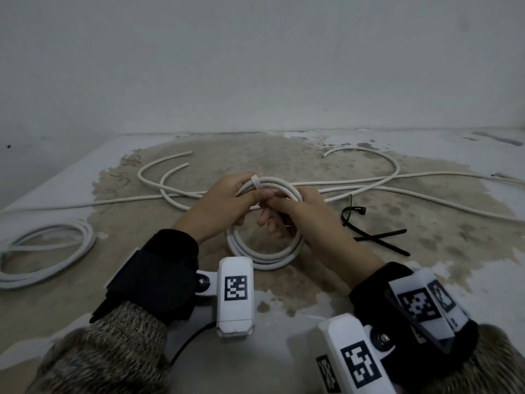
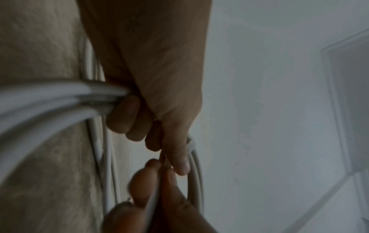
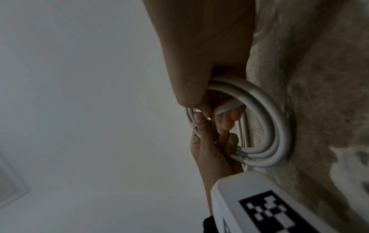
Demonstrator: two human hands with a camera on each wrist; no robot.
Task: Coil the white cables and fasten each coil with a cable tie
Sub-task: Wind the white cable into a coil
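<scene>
A white cable coil (image 1: 264,251) of several turns stands tilted, its low side on the stained floor. My left hand (image 1: 241,194) grips its top, fingers curled round the strands (image 2: 95,100). A white cable tie (image 1: 256,182) wraps the bundle beside my left thumb (image 2: 179,159). My right hand (image 1: 270,204) pinches the tie's tail just under the bundle; in the left wrist view its fingertips (image 2: 147,186) squeeze the white strip (image 2: 152,203). The right wrist view shows the coil (image 3: 275,126), the tie (image 3: 192,125) and the left hand (image 3: 207,146). Whether the tie is locked is hidden.
Loose white cables (image 1: 369,183) lie crossed over the floor behind the hands. A second white coil (image 1: 56,251) rests at the left. Black cable ties (image 1: 377,237) lie to the right of the coil. A pale wall (image 1: 255,66) closes the far side.
</scene>
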